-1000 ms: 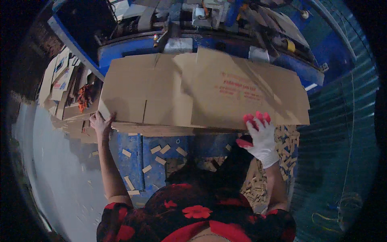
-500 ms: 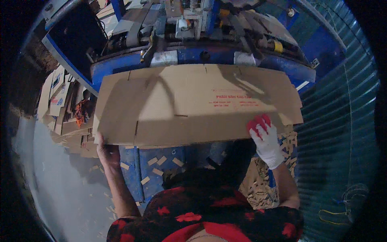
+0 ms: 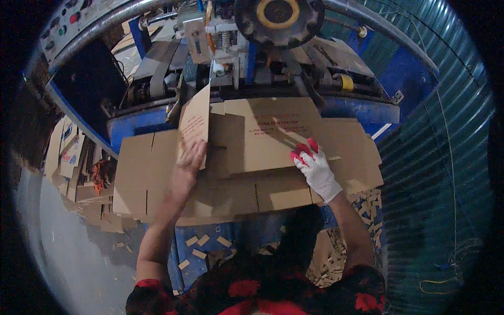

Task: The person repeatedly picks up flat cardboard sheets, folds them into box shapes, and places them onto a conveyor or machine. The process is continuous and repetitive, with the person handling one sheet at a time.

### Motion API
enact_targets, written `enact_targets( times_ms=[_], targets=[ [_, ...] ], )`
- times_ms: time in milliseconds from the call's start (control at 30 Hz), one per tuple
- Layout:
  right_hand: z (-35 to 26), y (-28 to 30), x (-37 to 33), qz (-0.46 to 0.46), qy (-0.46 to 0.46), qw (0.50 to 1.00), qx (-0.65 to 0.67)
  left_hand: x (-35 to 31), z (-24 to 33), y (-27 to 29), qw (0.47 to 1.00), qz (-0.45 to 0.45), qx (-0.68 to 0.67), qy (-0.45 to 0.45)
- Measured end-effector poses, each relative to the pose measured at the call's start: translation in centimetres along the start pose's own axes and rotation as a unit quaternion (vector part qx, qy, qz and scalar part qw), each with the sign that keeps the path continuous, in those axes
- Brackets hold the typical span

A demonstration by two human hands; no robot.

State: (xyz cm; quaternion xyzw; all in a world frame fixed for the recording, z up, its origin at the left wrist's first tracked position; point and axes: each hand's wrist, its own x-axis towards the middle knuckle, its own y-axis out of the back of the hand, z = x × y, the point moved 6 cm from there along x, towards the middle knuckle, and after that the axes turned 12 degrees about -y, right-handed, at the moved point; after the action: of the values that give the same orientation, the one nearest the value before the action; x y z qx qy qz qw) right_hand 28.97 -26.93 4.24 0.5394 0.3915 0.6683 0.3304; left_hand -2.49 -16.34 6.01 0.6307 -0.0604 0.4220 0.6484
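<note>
In front of me is a brown cardboard sheet [image 3: 241, 152] with red print, its left panel [image 3: 195, 118] bent up steeply. My bare left hand [image 3: 189, 165] is closed on the lower edge of that raised panel. On the right, my right hand [image 3: 316, 172], in a white glove with red fingertips, has its fingers curled on the sheet's near edge; the thumb is partly hidden. Beneath lies a wider, creased piece of cardboard [image 3: 134, 176]; whether it is joined to the printed sheet I cannot tell.
A blue machine [image 3: 346, 111] with belts and a black handwheel [image 3: 278, 21] stands just beyond the cardboard. Stacked cardboard [image 3: 73, 163] lies at the left. Small cardboard scraps [image 3: 223, 241] are scattered below, near my legs. A corrugated green wall [image 3: 436, 173] runs along the right.
Both hands have moved inward and forward from the near edge of the flat cardboard. A printed panel now stands bent up at the left. The machine shows lower in view.
</note>
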Motion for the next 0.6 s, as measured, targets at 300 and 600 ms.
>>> enact_targets(
  times_ms=[300,600],
  targets=[
    [3.3,-4.0,6.0,0.011,0.024,0.999,-0.02,4.6,-4.5,-4.8,0.999,-0.039,0.0,-0.026],
    [4.3,-5.6,7.6,-0.012,-0.002,0.999,0.035,5.3,-6.5,-5.8,0.998,-0.001,0.023,-0.056]
  ],
)
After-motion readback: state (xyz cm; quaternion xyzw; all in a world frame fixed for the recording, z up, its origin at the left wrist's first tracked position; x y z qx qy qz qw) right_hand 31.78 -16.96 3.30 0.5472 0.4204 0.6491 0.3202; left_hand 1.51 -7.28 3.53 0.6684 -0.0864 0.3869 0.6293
